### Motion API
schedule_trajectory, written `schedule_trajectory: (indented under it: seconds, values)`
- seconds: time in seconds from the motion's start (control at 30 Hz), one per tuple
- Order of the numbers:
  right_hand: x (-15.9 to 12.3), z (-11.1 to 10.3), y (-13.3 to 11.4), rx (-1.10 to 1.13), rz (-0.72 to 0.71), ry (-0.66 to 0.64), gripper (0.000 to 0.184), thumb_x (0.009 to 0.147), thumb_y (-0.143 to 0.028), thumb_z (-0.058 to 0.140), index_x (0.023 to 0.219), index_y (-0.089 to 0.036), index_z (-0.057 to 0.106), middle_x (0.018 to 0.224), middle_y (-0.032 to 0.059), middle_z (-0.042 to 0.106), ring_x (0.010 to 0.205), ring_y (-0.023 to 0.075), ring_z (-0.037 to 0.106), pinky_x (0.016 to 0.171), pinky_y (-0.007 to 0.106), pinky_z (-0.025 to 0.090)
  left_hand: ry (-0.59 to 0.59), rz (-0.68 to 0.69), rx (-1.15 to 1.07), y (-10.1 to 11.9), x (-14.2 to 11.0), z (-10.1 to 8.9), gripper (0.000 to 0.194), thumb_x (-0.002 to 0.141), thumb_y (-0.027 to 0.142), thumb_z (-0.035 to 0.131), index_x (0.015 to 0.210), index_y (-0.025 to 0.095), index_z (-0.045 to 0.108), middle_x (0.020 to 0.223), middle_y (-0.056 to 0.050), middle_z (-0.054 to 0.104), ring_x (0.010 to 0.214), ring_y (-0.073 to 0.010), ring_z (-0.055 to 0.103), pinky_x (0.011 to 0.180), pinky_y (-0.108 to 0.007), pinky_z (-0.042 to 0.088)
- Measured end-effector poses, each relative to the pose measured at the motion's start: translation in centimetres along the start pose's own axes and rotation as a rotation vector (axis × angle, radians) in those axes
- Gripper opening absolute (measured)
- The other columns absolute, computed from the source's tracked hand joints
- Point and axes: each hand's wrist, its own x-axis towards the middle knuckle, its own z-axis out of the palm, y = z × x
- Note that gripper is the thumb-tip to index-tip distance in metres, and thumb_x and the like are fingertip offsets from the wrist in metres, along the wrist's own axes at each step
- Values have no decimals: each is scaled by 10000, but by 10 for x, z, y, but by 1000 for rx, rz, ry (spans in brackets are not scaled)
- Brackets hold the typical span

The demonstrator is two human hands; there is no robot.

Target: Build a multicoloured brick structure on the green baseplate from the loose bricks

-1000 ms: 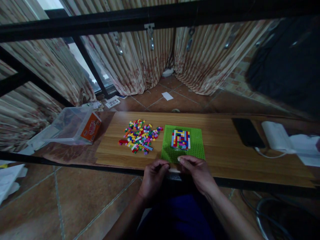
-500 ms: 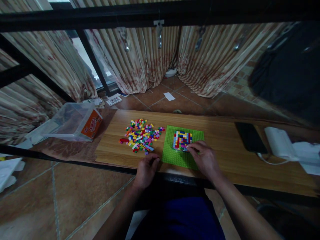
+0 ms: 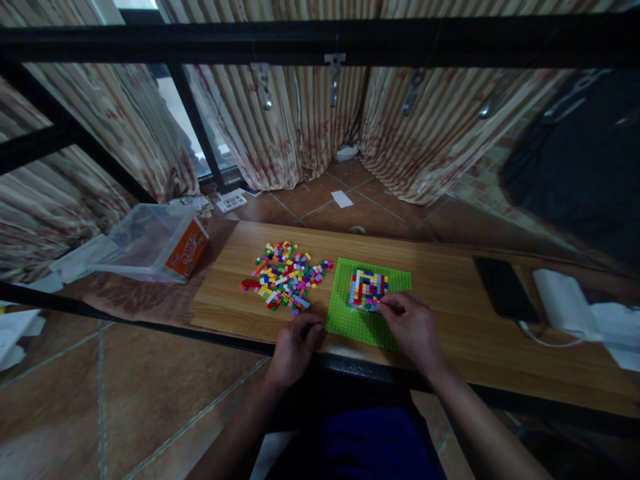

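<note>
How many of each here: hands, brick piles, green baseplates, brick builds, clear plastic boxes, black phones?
Left hand, right hand: 2
Brick pile: 1
Green baseplate: 1
Brick build: 1
Clear plastic box: 1
Black phone: 1
Total: 7

Dim overall; daylight shows at window [image 3: 177,110], upper left. Soft shadow on green baseplate [image 3: 343,315] beside right hand [image 3: 413,328]. Edges stretched, soft.

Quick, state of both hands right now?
Left hand: curled closed beside the green baseplate; contents can't be told.
Right hand: pinched closed at the brick build; grip unclear.
</note>
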Motion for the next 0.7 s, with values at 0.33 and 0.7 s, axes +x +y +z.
schedule_trajectory:
  seconds: [0.33,0.7]
  values:
    - [-12,7,7,308,291,94,335,753,-494,677,885,-187,683,870,80,723,765,209,665,730,367,523,-36,-18,-5,3,0,-1,160,911,293,540,927,194,664,897,-35,710,829,-168,658,780,-290,517]
    - [0,10,9,335,358,73,282,718,-462,702,811,-196,692,816,61,734,726,202,664,701,346,513,-31,-32,4,7,0,-2,151,901,289,553,914,188,664,878,-31,704,817,-165,656,766,-282,512]
